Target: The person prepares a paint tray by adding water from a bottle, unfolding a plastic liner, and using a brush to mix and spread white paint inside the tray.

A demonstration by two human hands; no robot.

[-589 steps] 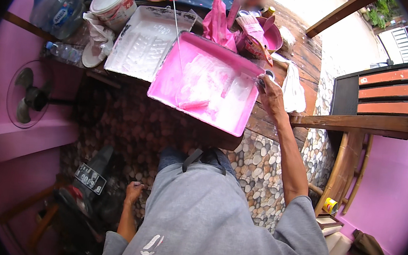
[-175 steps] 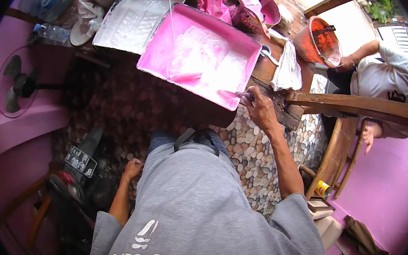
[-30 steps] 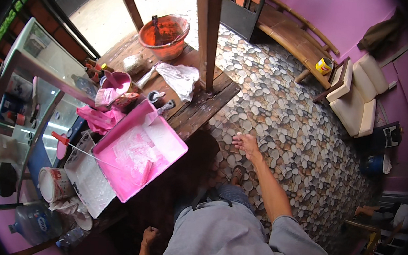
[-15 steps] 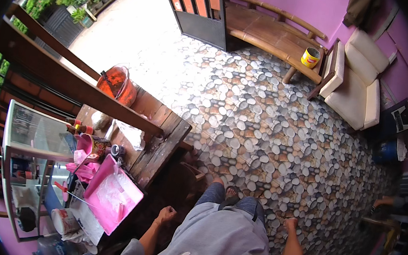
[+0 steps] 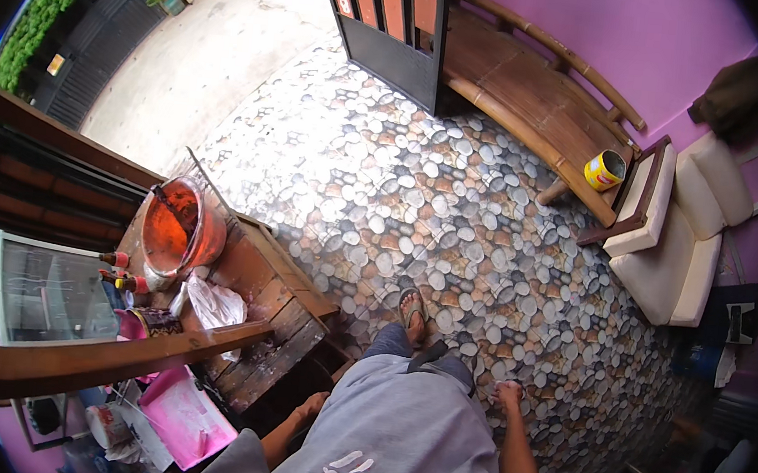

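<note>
The pebble-patterned floor [image 5: 454, 216] spreads to the right of the wooden counter [image 5: 256, 284] and past its far end. Across that floor from the counter, a long bamboo seat [image 5: 529, 96] runs along the violet wall, and a cream armchair [image 5: 654, 272] stands at the seat's near end, well to the counter's right. A glass-paned case [image 5: 54, 292] rises on the counter's left side, and a brown wooden beam [image 5: 111, 361] crosses above the counter, hiding part of it. At the counter's near end, below the beam, a pink paint tray [image 5: 188, 414] sits tilted; at the far end stands an orange bucket [image 5: 213, 237], with a crumpled white cloth [image 5: 216, 303] just on its near side. The left hand [image 5: 310, 407] hangs just beside the counter's right edge, its fingers curled; whether they hold anything, I cannot tell. The right hand [image 5: 507, 395] hangs well apart from the counter, over the floor, fingers loosely bent, too small to read further. A yellow tin [image 5: 604, 171] rests on the bamboo seat, far right of the counter.
</note>
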